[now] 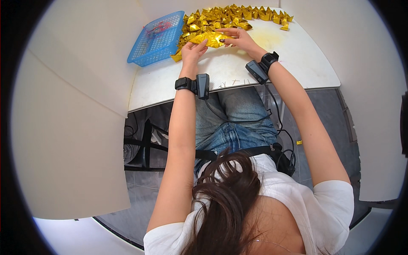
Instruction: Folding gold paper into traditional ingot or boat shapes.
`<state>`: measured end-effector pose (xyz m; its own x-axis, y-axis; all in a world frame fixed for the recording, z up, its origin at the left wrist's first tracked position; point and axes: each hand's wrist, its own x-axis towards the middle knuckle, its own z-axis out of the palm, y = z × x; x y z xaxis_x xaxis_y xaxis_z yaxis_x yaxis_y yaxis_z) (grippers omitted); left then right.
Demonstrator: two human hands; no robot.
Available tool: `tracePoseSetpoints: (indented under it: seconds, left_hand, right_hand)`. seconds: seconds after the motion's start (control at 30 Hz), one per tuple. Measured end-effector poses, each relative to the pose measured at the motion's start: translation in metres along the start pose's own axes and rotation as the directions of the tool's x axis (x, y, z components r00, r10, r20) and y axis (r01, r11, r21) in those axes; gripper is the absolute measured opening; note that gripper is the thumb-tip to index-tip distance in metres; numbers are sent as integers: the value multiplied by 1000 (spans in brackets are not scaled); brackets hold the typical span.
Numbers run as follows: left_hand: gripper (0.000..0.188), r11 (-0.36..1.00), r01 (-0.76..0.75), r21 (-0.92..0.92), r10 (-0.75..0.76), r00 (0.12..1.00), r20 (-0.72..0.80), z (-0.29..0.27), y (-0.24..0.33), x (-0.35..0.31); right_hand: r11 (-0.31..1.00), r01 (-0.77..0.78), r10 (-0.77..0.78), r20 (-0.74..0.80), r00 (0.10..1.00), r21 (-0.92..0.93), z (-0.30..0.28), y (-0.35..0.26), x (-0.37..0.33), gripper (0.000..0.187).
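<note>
Between my two hands is a shiny gold folded-paper ingot (212,39), held above the white table close to a heap of similar pieces. My left hand (194,52) pinches its left end between thumb and fingers. At the other end, my right hand (241,41) has its thumb and fingers closed on the gold paper. Behind the held piece lies the heap of gold folded-paper ingots (212,18), with pointed tips sticking up, trailing off toward the right.
A blue plastic basket (146,57) with small reddish items inside stands left of the heap. The white table (297,63) has its near edge over my lap. Pale partitions (72,119) rise at both sides. Black cables (278,106) hang from the wrist devices. A gold scrap (299,142) lies on the floor.
</note>
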<state>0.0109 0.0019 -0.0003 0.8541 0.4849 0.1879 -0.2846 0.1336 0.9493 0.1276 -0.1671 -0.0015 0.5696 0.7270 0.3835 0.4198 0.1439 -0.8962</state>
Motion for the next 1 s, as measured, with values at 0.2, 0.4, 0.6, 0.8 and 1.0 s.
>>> tracePoseSetpoints:
  seconds: [0.2,0.4,0.6,0.8,1.0]
  left_hand:
    - [14,998,-61,-25,61,998,11,-2,0,-2]
    - [17,994,-114,5,113,990,80,-2,-5,-1]
    - [17,995,-6,97,-4,994,108,4,4,-8]
    - [27,995,92,-39,-84,982,171,-4,13,-8]
    - [28,998,69,2,-69,998,9,7,12,-12]
  right_hand:
    - [999,41,-40,-51,998,23,-4,10,4,27]
    - [957,289,-280,-202,938,15,-8,19,10,17]
    - [979,196,-180,-229,957,49,-8,15,5,17]
    - [973,221,-195,-281,940,64,-9,10,4,20]
    - [994,99,-103,-109,989,-38,-7,10,1,21]
